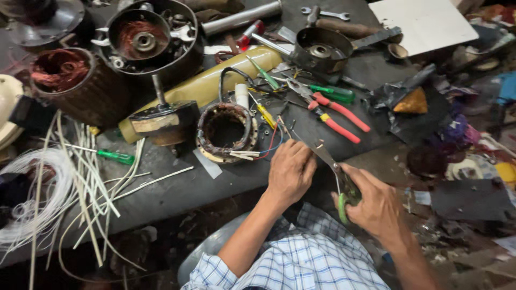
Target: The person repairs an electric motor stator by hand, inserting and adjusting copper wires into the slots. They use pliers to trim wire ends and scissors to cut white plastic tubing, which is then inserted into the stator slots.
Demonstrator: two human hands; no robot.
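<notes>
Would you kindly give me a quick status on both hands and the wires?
Left hand pinching thin wire leads off the round wound stator. Right hand gripping green-handled scissors, blades at the wires. Red-handled pliers lying just beyond.

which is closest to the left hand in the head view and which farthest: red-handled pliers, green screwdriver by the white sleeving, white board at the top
From the left hand:
1. Red-handled pliers, just above and to the right of it on the bench.
2. Green screwdriver, off to the left beside the white sleeving.
3. White board, at the far top right edge of the bench.
</notes>
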